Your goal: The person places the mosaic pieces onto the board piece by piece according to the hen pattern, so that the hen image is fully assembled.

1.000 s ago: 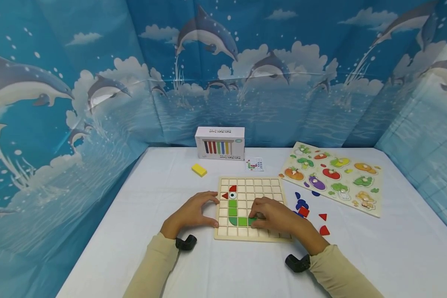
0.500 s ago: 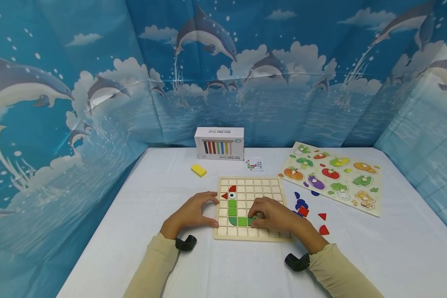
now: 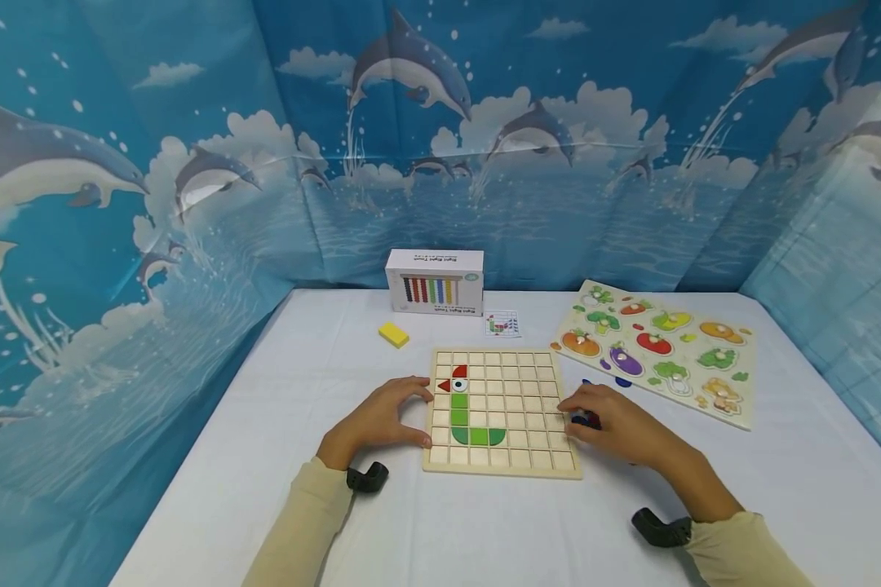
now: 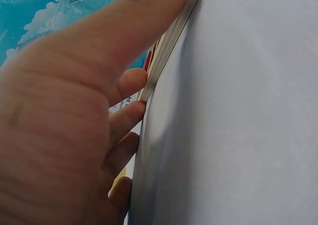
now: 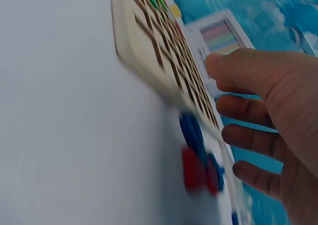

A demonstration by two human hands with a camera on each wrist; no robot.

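Note:
A wooden grid board (image 3: 517, 470) lies flat on the white table. Along its left side rests my left hand (image 3: 383, 417), thumb and fingertips against the edge; the left wrist view shows the thumb (image 4: 149, 11) at the board's side. Pieces on the grid are a red triangle (image 3: 444, 386), a red quarter-round (image 3: 460, 372), an eye tile (image 3: 459, 385), and several green pieces (image 3: 478, 437) in an L shape. My right hand (image 3: 617, 424) hovers at the board's right edge with nothing in its fingers. Below it lie loose blue pieces (image 5: 192, 133) and red pieces (image 5: 193, 171), blurred, partly hidden in the head view.
Behind the board stand a white box (image 3: 435, 283), a small pattern card (image 3: 502, 324) and a yellow block (image 3: 393, 334). A vegetable puzzle board (image 3: 686, 346) lies at the back right. A dolphin-print curtain (image 3: 440, 187) hangs behind the table.
My right hand has left the green quarter-round, which now sits in the grid's lower row, and moved right over the loose pieces. The left hand stays at the board's edge.

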